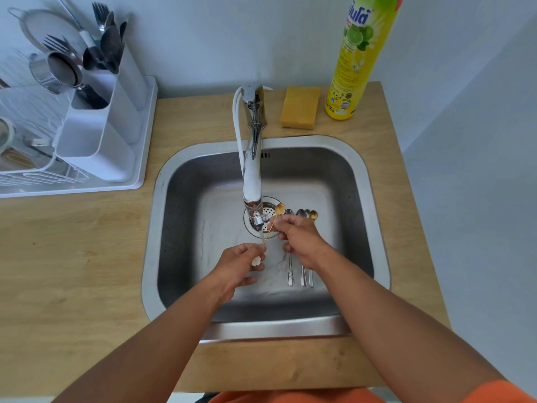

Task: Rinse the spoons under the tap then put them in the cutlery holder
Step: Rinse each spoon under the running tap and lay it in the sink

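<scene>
Rinsing step, first gold spoon (274,221) in hand, over the sink (360,181) just beside the tap (252,181) outlet. Right hand (300,239) pinching the thin handle about midway, fingers curled round it; bowl end poking up and away past the fingertips, toward the drain (267,212). Left hand (242,263) at the lower handle tip, fingers curled, a small white flower-shaped end piece showing between them; looks like holding that end, though exact contact hard to tell. Long axis of the gold spoon running diagonally, bowl far-right, tip near-left, spanning the gap between both hands. Thin water stream likely hitting the handle near the lower end; faint, not certain.

Remaining spoons (302,274) lying on the sink floor directly under and just right of the right hand: silver ones plus one more gold bowl visible, handles pointing toward the person, bowls toward the back wall. Exact count unclear, partly hidden by the hand.

Cutlery holder (96,141) well apart, far left on the drying rack (72,184), already stocked with forks and spoons. Left hand the nearer one for that reach; handover to left or a cross-body carry needed. Sponge (299,107) and dish soap bottle (363,56) behind the sink, uninvolved.

Task early: nothing from the sink judged placed yet.
</scene>
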